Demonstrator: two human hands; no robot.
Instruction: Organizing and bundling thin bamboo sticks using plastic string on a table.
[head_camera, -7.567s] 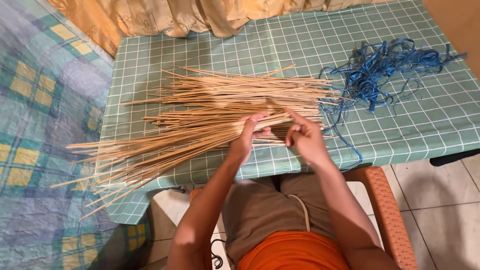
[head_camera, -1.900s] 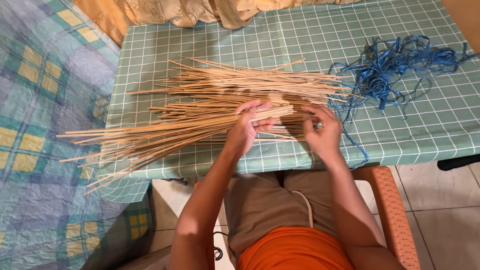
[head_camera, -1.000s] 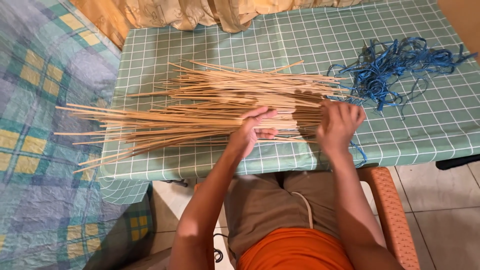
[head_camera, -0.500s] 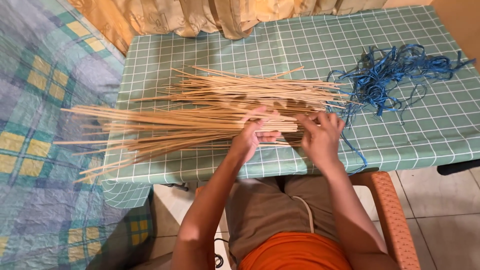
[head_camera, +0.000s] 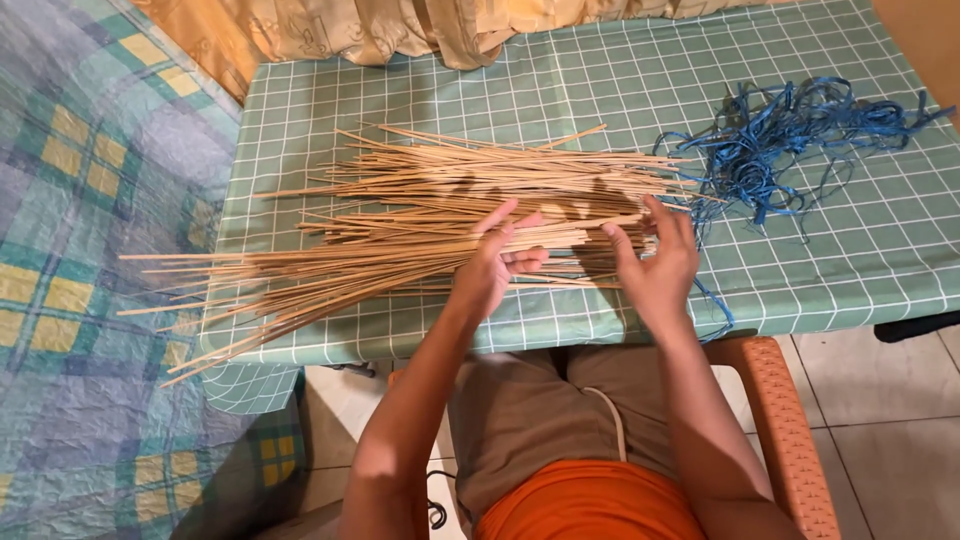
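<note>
A loose pile of long thin tan sticks lies across a table covered by a green checked cloth. My left hand holds a bunch of these sticks near their right ends, fingers curled under them. The bunch fans out to the left past the table's edge. My right hand is at the sticks' right ends, fingers spread and touching the tips. A tangle of blue raffia string lies just to the right of the sticks.
A blue and yellow checked bedspread fills the left side. Tan curtain fabric hangs at the table's far edge. I sit in an orange woven chair on a pale tiled floor.
My hands have kept working at the sticks' right ends. The held bunch has swung a little, its left ends now lower. My right hand has opened against the tips.
</note>
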